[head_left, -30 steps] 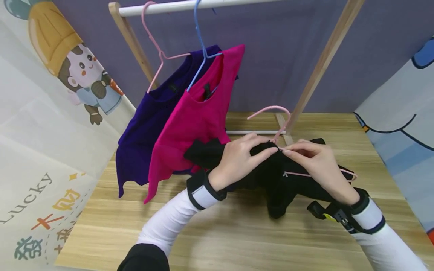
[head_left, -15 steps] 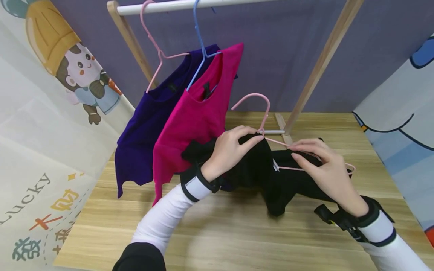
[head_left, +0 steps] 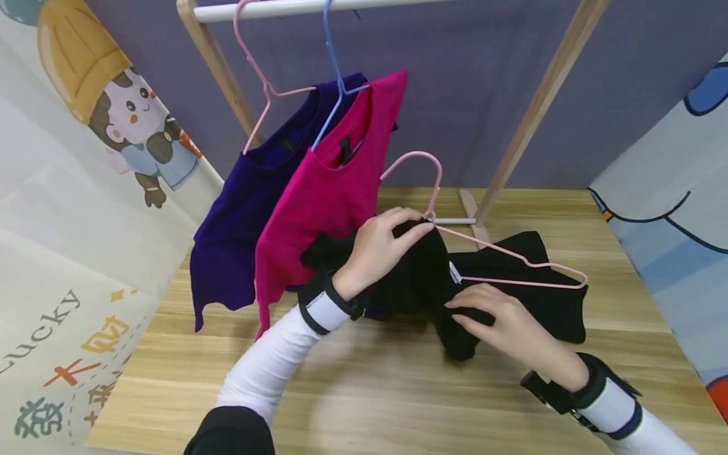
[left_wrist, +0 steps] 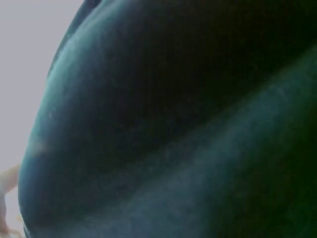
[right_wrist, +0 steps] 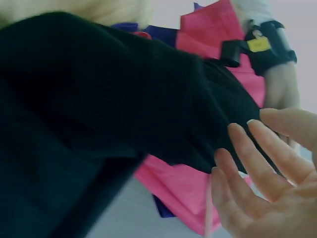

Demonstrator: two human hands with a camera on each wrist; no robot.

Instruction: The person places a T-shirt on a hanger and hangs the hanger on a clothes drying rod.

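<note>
My left hand [head_left: 383, 249] pinches a black garment [head_left: 418, 281] at the neck of a pink hanger [head_left: 418, 153], whose hook stands up above the fingers. The hanger's left side is hidden under the bunched cloth; its right arm and bottom bar lie bare over the spread part of the garment. A white label [head_left: 455, 272] shows beside the bar. My right hand [head_left: 503, 319] is just below the bar, at the garment's folded edge, thumb apart from the fingers. In the right wrist view its fingers [right_wrist: 265, 176] are extended beside the dark cloth. Black fabric fills most of the left wrist view.
A purple top [head_left: 239, 221] on a pink hanger and a magenta top [head_left: 324, 202] on a blue hanger hang from the rack's white rail [head_left: 296, 7]. The rack's wooden post [head_left: 543, 107] rises behind on the right. Everything stands over a wood-grain table [head_left: 364, 392].
My right hand has left the hanger's right arm and come down toward the garment's lower edge. My left hand has shifted left with the hanger's neck, and the hanger's right side is now uncovered.
</note>
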